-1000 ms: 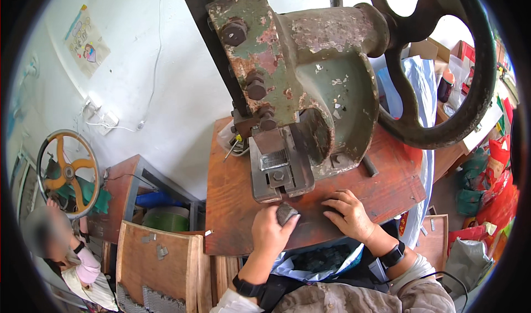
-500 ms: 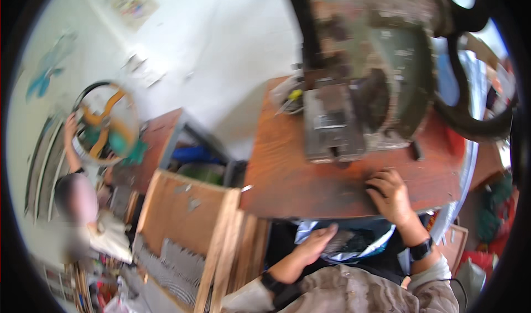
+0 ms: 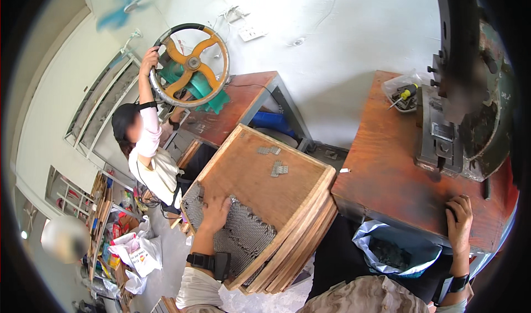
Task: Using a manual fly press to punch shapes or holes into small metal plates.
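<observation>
My left hand (image 3: 214, 214) reaches down onto a sheet of small grey metal pieces (image 3: 243, 234), laid close together in a shallow wooden tray (image 3: 235, 161). Its thumb and fingers look apart, though the fingertips are partly hidden, and no lifted piece shows. Two small clusters of metal pieces (image 3: 280, 170) lie apart at the tray's far side. On the front edge of the reddish worktable (image 3: 376, 163) rests my right hand (image 3: 459, 219), fingers loosely bent and nothing visible in it. Beyond that hand stands a heavy metal press (image 3: 442, 141) with a die block.
Below the table edge hangs a plastic bag (image 3: 423, 257) with dark pieces inside. More wooden trays (image 3: 310, 235) are stacked under the top one. A tub holds a yellow screwdriver (image 3: 408, 92). At far left another person (image 3: 157, 158) grips a large handwheel (image 3: 193, 64).
My left hand has gone from above the plastic bag to the metal pieces in the tray. My right hand stays at the table edge. The view has swung left.
</observation>
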Demonstrator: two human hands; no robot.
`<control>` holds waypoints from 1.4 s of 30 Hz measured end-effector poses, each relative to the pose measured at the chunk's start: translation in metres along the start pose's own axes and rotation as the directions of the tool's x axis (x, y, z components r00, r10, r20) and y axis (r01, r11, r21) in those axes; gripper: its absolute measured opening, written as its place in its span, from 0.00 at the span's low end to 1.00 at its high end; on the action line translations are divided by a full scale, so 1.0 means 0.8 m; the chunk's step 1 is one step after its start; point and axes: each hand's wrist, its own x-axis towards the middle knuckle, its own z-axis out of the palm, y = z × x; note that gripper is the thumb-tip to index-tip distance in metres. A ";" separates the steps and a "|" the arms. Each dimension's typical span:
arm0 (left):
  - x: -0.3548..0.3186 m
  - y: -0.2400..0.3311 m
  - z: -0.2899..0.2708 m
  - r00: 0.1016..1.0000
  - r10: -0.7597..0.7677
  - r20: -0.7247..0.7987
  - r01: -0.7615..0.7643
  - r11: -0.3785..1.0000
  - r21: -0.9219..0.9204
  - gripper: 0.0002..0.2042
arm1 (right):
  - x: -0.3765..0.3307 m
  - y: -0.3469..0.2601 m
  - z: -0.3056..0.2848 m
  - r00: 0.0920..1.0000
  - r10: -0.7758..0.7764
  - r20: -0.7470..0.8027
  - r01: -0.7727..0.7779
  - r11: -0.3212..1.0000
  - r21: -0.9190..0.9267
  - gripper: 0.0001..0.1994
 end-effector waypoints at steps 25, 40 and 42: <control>0.020 -0.009 -0.030 0.920 0.090 0.381 0.069 0.920 -0.385 0.24 | -0.008 0.011 0.013 1.000 -0.015 0.011 0.016 0.993 -0.118 0.07; 0.055 0.034 -0.042 0.980 -0.128 0.152 0.189 0.840 -0.509 0.18 | 0.005 -0.007 0.008 0.997 -0.069 -0.035 0.064 0.988 -0.138 0.08; 0.074 0.089 -0.043 0.978 0.024 0.208 0.128 0.718 -0.685 0.20 | 0.009 -0.008 0.009 0.994 -0.110 -0.024 0.106 0.984 -0.140 0.08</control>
